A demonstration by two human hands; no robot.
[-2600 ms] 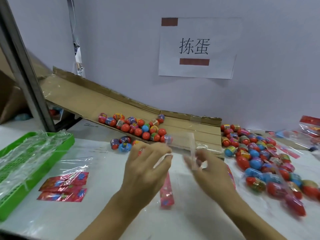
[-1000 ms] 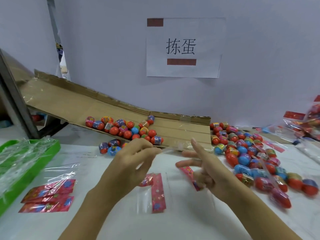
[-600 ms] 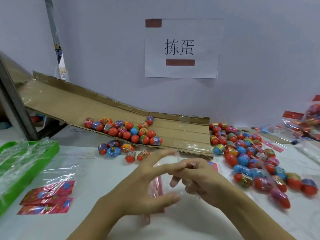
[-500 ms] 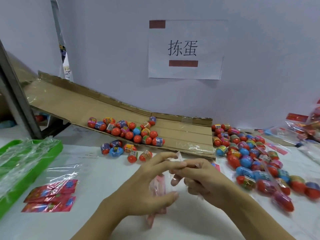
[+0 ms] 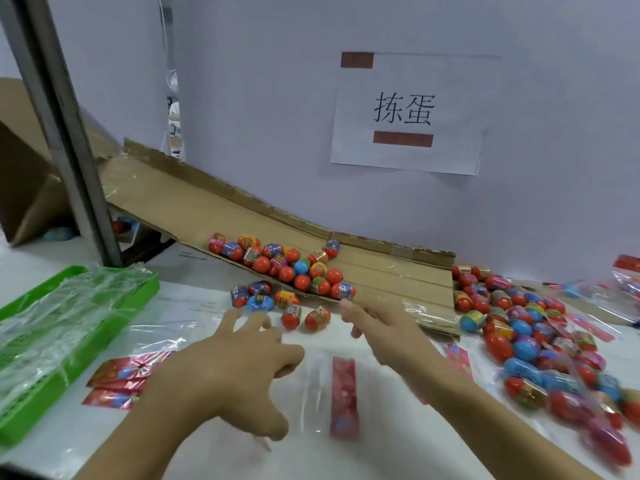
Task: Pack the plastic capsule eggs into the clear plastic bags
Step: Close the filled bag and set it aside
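Capsule eggs sit in three lots: a cluster low on the sloped cardboard ramp, a handful spilled onto the white desk just below the ramp's edge, and a bigger pile at right. Clear plastic bag with a red printed header strip lies flat on the desk between both forearms, nobody holding it. Left hand hovers over the desk beside the bag, fingers spread and loosely bent, gripping nothing, fingertips near the spilled eggs. Right hand reaches toward the ramp's lower edge, fingers extended, empty; fingertips close to the lowest ramp egg, contact can't be confirmed due to blur. Green mesh tray at left holds crumpled clear bags. Flat bags with red headers lie on the desk next to the tray. Paper sign with two characters is stuck on the wall behind. Filled bags at far right, partly cut off.
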